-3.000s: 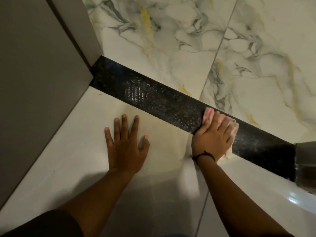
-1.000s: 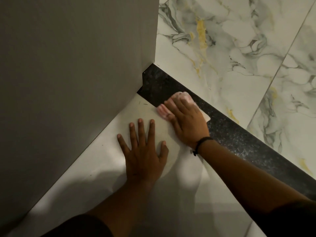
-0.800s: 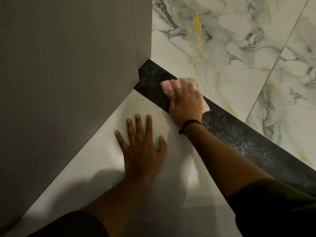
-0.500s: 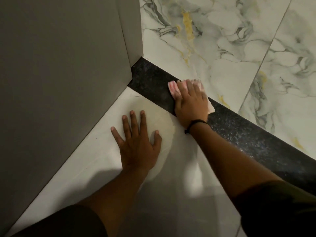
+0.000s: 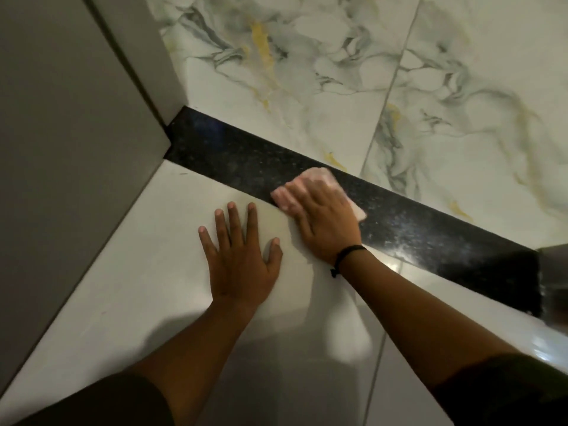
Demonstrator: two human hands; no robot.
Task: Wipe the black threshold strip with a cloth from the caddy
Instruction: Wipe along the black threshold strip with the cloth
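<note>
Head view, the only view supplied.

The right hand [image 5: 322,222] was found flat, fingers extended and pressed down on a pale pink cloth [image 5: 316,176], which lay on the black threshold strip [image 5: 233,152]. No clenching was seen; the cloth was pinned under the palm and fingers, with edges showing at 12 and 3 o'clock of the hand. The left hand [image 5: 242,259] was spread on the plain white floor tile [image 5: 147,272], fingers splayed and grasping nothing, evidently used as a brace, just beside the right hand at its 8 o'clock.

Change noted: half a second before, the cloth was seen nearer the grey wall corner [image 5: 159,96], toward 10 o'clock along the strip. It was now observed carried back toward 4 o'clock, about mid-strip. A second before, it had been worked close to that corner end. A back-and-forth stroke was therefore judged to be under way, the corner end already covered.

For the task, wiping was judged well advanced; pale speckling was still visible on the strip toward 4 o'clock, so that stretch was thought unfinished.

A black band [image 5: 347,256] was noted on the right wrist. The marbled tile [image 5: 461,103] lay beyond the strip at 12 o'clock. The caddy was not seen.

Writing: no brand, label or legible text was observed anywhere.
</note>
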